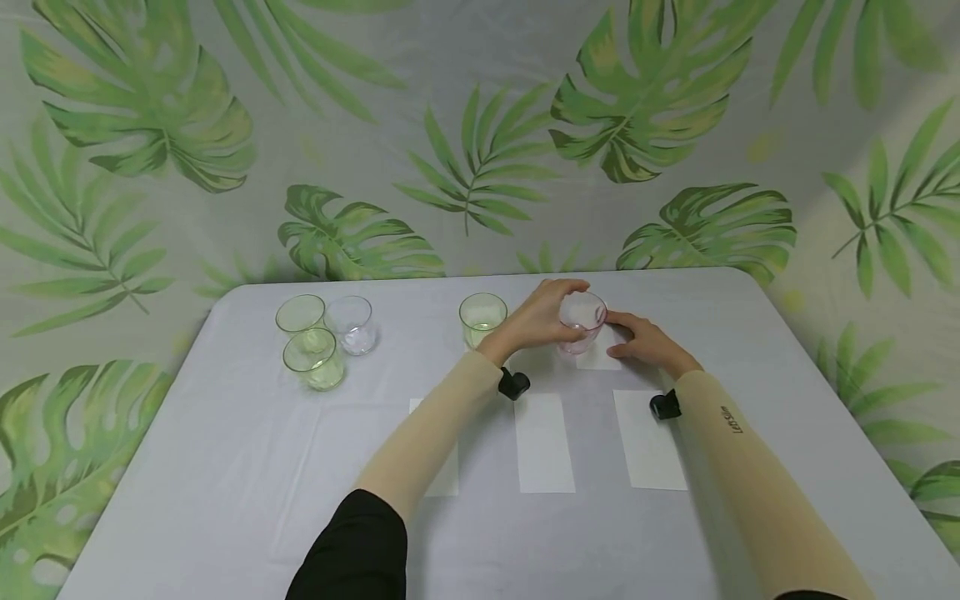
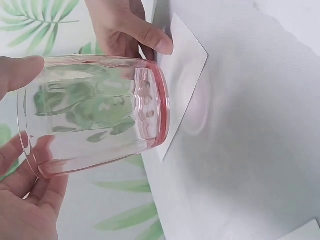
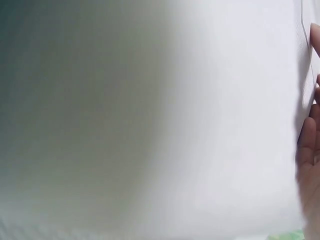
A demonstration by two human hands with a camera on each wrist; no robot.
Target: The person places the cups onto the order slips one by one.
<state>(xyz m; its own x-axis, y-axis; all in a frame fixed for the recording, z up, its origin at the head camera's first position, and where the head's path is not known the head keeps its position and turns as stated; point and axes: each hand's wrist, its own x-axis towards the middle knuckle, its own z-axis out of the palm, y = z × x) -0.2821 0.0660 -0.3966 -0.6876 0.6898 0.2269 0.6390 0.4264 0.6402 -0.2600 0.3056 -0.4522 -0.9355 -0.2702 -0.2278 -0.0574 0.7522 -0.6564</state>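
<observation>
Held near its rim by my left hand (image 1: 534,318) is a clear pink glass (image 1: 582,321). In the left wrist view, the left fingers and thumb (image 2: 30,200) grip the rim end of the glass (image 2: 95,107), and its thick pink base is beside a white card (image 2: 187,65); whether they touch I cannot tell. My right hand (image 1: 647,340) rests at the right edge of that card (image 1: 598,357), fingers extended and thumb (image 2: 162,45) at the edge. A blurred pale surface (image 3: 225,120) fills most of the right wrist view, with the right fingers (image 3: 309,140) at its edge.
A green glass (image 1: 482,321) stands left of my left hand. Two green glasses (image 1: 300,314) (image 1: 315,360) and a clear one (image 1: 352,323) stand grouped at the table's left. Three white cards (image 1: 444,475) (image 1: 545,443) (image 1: 649,440) lie nearer the front.
</observation>
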